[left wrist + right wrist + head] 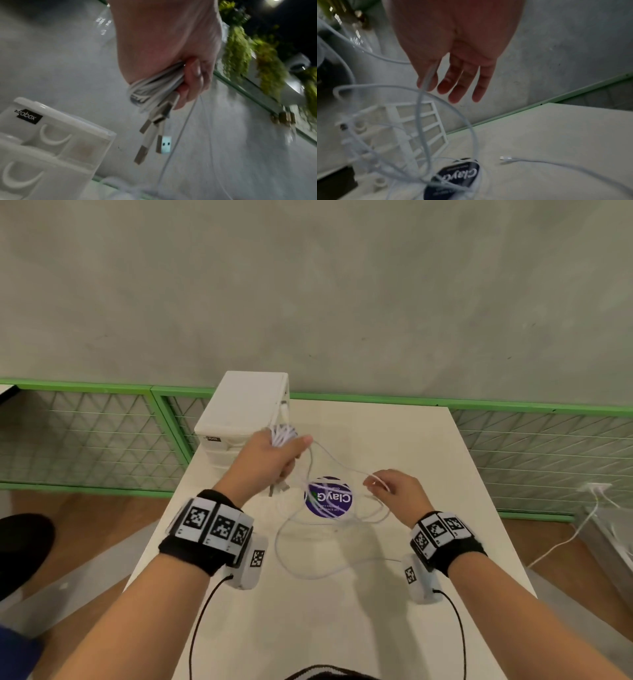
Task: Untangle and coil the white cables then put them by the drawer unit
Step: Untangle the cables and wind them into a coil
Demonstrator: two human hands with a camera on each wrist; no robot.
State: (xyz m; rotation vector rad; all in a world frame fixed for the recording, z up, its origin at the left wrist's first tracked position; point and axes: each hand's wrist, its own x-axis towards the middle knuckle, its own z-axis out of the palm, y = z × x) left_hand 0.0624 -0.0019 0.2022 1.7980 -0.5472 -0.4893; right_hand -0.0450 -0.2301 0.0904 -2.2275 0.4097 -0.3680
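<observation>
Left hand [270,455] grips coiled thin white cables [154,83], coil mostly hidden; right hand [399,489] pinches a blurred loose strand.

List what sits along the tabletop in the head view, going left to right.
Drawer unit → left hand gripping the coiled cables → purple round sticker → right hand pinching a loose cable strand.

White table [428,460], purple round sticker [329,497], green mesh fence [89,436], concrete wall [342,285]
</observation>
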